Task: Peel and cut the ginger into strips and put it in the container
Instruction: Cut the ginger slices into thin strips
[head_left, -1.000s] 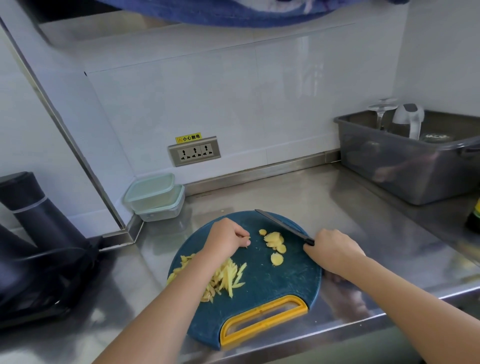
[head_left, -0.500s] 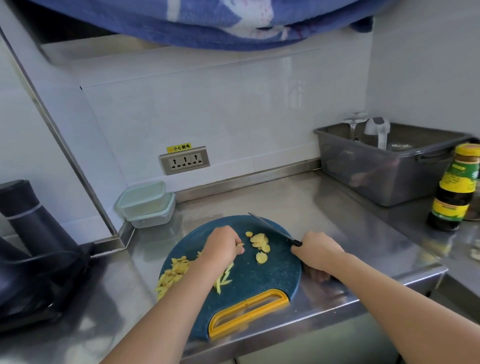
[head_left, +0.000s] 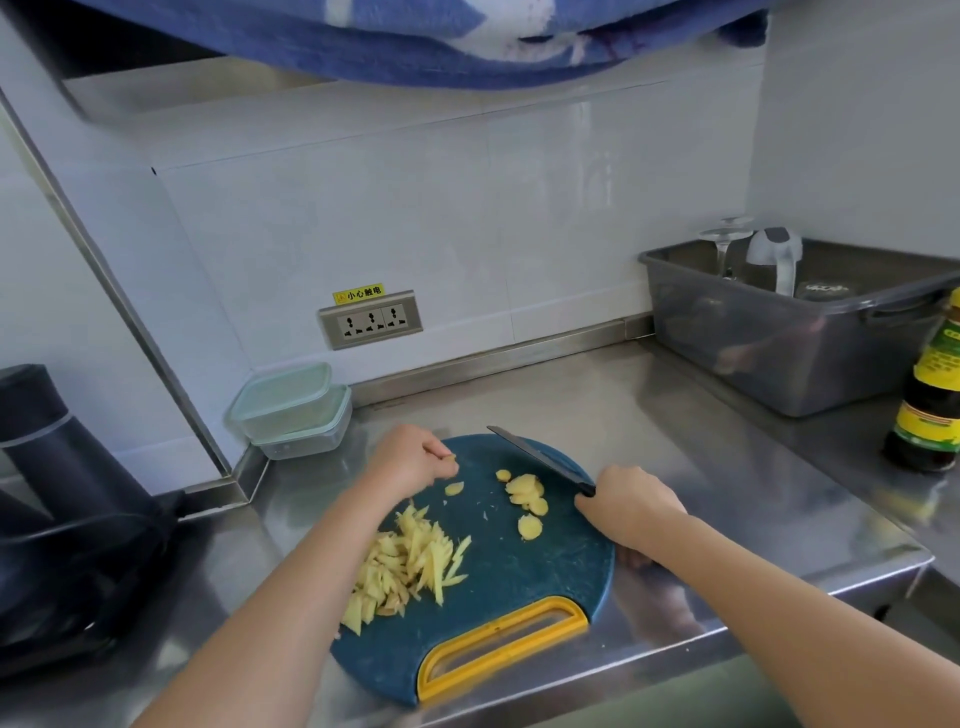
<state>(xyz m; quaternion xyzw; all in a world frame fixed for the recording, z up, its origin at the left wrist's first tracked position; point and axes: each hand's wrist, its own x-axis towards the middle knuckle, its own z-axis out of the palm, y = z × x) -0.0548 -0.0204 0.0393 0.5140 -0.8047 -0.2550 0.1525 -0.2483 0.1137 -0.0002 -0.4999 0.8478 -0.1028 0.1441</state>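
Observation:
A round teal cutting board (head_left: 519, 582) with a yellow handle lies on the steel counter. A heap of ginger strips (head_left: 408, 566) sits on its left side. Several ginger slices (head_left: 525, 493) lie near the middle, one single slice (head_left: 454, 488) to their left. My left hand (head_left: 410, 460) hovers at the board's upper left, fingertips pinching a small ginger piece. My right hand (head_left: 626, 501) grips the handle of a dark knife (head_left: 537, 457), its blade angled up-left over the board, beside the slices. Two stacked clear containers (head_left: 291, 410) with pale green lids stand in the back corner.
A grey tub (head_left: 795, 338) with a glass and a kettle stands at the back right. A sauce bottle (head_left: 930, 395) is at the right edge. A black appliance (head_left: 57, 499) fills the left. A wall socket (head_left: 370, 319) is behind; the counter edge runs close below the board.
My left hand has lifted off the strip heap and drawn back to the board's upper left, leaving the strips uncovered and one slice beside them. The knife hand has barely moved; the camera shifted.

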